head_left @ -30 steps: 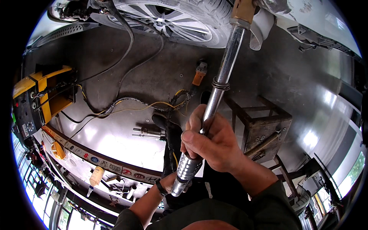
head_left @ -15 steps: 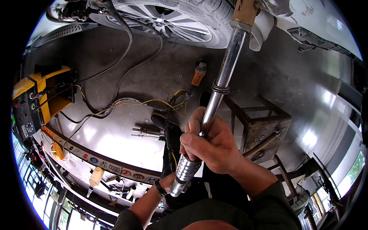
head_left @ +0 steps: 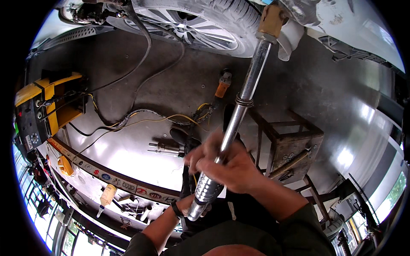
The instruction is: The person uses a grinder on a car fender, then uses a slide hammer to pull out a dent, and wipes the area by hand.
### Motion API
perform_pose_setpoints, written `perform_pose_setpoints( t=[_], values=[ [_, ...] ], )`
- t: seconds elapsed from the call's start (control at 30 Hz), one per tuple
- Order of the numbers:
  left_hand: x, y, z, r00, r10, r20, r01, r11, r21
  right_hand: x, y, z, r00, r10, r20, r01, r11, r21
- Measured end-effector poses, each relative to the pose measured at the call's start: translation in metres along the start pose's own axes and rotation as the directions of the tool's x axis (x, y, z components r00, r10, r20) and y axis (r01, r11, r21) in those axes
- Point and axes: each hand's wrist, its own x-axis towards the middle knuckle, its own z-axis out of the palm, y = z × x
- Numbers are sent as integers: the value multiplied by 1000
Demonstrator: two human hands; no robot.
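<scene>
A long chrome slide hammer slants across the view. Its far end meets a brass-coloured block at the white car's body panel. Several dark rings sit around the rod. At the near end is a knurled metal grip. My left hand, below a black wristband, holds the end of this grip; most of its fingers are hidden behind it. My right hand is at the rod just above the grip, blurred, its fingers loosened and stretched out to the left.
A car wheel stands at the top. An orange angle grinder, cables and a metal tool lie on the floor. A yellow-black machine is left, a worn stool right. A bench curves along the lower left.
My right hand has loosened from its grip around the rod, its fingers spreading left and slightly down. The slide hammer has shifted slightly left at its near end. My left hand stays at the grip.
</scene>
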Motion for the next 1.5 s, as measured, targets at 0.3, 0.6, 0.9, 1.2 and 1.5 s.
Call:
perform_pose_setpoints(
  t=[0.3, 0.6, 0.9, 1.2, 1.5],
  values=[
    [-2, -12, -13, 996, 27, -91, -16, 993, 115, 77, -98, -32, 988, -147, 52, 143, 986, 81],
    [-12, -60, -91, 980, -137, -144, 165, 966, 199, -33, 52, 5, 971, 230, 68, -233, 972, 39],
    [4, -17, -17, 995, 36, -90, -24, 992, 127, -8, 9, -3, 987, 148, 67, -148, 989, -4],
    [6, -11, -3, 998, 62, -8, -62, 997, 47, -1, 4, -4, 989, 140, 41, -141, 990, 23],
    [6, -14, -9, 991, 137, 2, -136, 984, 111, -2, 2, -3, 991, 114, 71, -114, 993, -6]
  ],
)
